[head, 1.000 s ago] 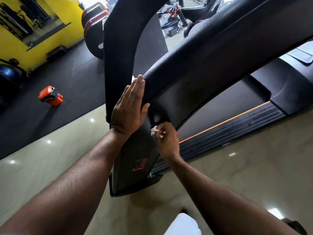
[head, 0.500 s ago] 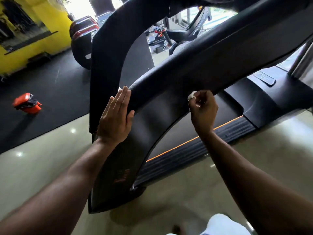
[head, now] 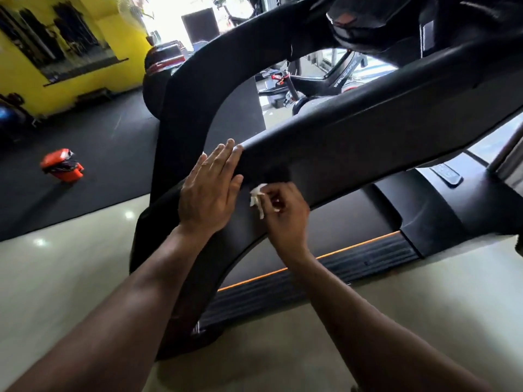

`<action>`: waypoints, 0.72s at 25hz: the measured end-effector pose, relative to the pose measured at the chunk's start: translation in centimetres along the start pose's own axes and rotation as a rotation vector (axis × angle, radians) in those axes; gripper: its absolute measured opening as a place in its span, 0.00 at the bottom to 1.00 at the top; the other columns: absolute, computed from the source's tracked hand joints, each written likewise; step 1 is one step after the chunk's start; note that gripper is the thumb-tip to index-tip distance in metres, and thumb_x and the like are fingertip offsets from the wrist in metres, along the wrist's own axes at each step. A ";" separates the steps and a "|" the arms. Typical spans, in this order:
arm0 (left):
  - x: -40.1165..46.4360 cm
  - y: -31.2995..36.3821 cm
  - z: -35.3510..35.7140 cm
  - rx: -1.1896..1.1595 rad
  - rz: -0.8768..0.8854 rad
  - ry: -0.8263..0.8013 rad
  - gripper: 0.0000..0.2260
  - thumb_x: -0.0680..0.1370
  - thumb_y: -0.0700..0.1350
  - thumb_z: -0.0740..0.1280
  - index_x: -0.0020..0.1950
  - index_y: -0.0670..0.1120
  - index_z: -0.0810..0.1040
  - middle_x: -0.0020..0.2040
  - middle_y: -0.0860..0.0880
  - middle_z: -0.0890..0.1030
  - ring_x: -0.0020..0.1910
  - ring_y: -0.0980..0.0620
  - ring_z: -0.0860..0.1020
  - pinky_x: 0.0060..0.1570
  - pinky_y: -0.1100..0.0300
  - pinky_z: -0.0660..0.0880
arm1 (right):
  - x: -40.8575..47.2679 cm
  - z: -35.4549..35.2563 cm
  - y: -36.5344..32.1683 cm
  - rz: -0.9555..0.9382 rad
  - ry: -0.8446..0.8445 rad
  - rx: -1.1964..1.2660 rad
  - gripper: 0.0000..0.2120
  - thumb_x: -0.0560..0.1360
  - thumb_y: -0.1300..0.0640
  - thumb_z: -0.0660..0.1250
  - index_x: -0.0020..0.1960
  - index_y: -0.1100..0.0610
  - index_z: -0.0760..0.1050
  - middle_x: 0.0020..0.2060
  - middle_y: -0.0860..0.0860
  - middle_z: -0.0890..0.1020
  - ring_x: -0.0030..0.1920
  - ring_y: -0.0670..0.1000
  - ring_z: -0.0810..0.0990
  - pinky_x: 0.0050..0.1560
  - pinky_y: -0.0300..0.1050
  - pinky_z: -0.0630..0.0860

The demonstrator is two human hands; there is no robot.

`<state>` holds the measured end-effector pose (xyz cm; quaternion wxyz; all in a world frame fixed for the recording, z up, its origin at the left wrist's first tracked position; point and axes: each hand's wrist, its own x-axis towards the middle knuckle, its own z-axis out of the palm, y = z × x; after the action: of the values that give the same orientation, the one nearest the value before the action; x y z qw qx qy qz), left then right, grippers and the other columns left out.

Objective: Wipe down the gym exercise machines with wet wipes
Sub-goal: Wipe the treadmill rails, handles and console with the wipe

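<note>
The left hand [head: 209, 190] lies flat against the black upright of a treadmill [head: 368, 142], fingers straight and close together, pointing up toward the spot where the upright meets the sloping handrail. The palm presses on the dark plastic and holds nothing.

Just beside it, to its right, the right hand [head: 285, 213] has its fingers curled round a small crumpled white wipe [head: 257, 197]. The wipe sticks out from the fingertips on the side facing the left hand and touches the upright's inner panel, just below the handrail's lower edge. Only a narrow gap of black panel lies between the wipe and the left thumb. How much of the wipe is bunched inside the right hand is hard to tell, since the fingers cover it.

Both forearms reach up from the bottom of the view, the left one crossing the upright's lower part. Below the right hand runs the treadmill's deck with an orange stripe [head: 311, 257] along its side rail.

The treadmill stands on a pale glossy floor [head: 56, 278]. Farther left, a black mat [head: 99, 154] carries an orange container [head: 60, 165] lying well apart from the hands. A yellow wall [head: 85, 89] stands behind it, and an exercise bike [head: 325, 80] shows through the gap in the treadmill's frame.
</note>
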<state>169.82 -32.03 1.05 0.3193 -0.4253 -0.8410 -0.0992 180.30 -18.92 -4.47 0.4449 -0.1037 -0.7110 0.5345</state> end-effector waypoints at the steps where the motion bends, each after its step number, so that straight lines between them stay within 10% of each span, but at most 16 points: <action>1: -0.1 0.2 0.0 0.004 -0.012 0.008 0.24 0.88 0.52 0.49 0.82 0.45 0.64 0.81 0.46 0.66 0.80 0.47 0.66 0.78 0.43 0.63 | 1.3 -1.7 0.4 0.048 0.054 0.007 0.03 0.77 0.62 0.73 0.48 0.58 0.80 0.44 0.50 0.81 0.43 0.46 0.81 0.45 0.43 0.79; 8: -0.2 0.9 0.5 0.010 -0.075 0.042 0.23 0.88 0.51 0.51 0.83 0.47 0.63 0.81 0.47 0.66 0.80 0.48 0.66 0.77 0.43 0.64 | 5.0 -6.3 0.8 0.128 0.208 0.000 0.04 0.76 0.62 0.73 0.48 0.58 0.78 0.44 0.52 0.82 0.43 0.49 0.81 0.46 0.43 0.79; 14: -0.2 1.1 0.5 0.018 -0.090 0.036 0.23 0.88 0.51 0.52 0.82 0.45 0.64 0.81 0.47 0.67 0.79 0.47 0.67 0.78 0.43 0.63 | -0.3 -1.8 2.2 -0.195 -0.239 -0.278 0.03 0.80 0.61 0.68 0.51 0.57 0.81 0.48 0.52 0.77 0.48 0.52 0.75 0.47 0.46 0.75; 18: -0.1 1.1 0.4 0.023 -0.093 0.048 0.23 0.87 0.51 0.52 0.82 0.45 0.65 0.81 0.48 0.68 0.79 0.47 0.68 0.77 0.44 0.64 | 0.8 -5.7 4.4 -0.040 -0.020 -0.193 0.07 0.77 0.67 0.69 0.46 0.55 0.79 0.45 0.51 0.77 0.45 0.53 0.78 0.45 0.56 0.77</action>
<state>170.56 -31.28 0.58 0.3394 -0.3795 -0.8531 -0.1146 182.64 -12.77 -7.65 0.4365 -0.1267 -0.7656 0.4554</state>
